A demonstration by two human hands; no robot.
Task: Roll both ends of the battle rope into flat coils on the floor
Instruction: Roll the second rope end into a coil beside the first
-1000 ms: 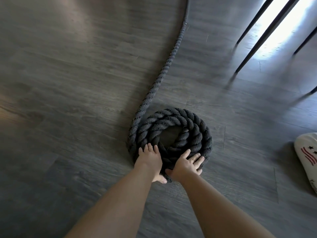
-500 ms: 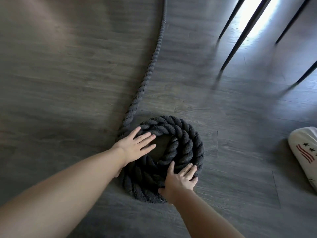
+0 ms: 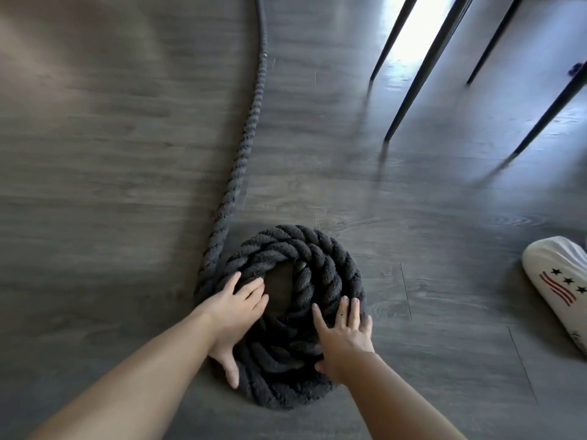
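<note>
While the coil (image 3: 295, 315) sits flat on the floor (image 3: 111, 185), the left hand (image 3: 235, 315) and right hand (image 3: 344, 336) press it with fingers spread, gripping nothing. I'd turn it slowly, feeding the loose rope (image 3: 244, 147) behind it snug against its left edge.

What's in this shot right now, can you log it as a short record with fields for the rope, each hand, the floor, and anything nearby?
rope: dark battle rope, near end wound into a flat coil, free length trailing away
left hand: flat on the coil's left side
right hand: flat on its near right side
floor: grey wood planks
nearby: black furniture legs; white fabric with stars and stripes
</note>
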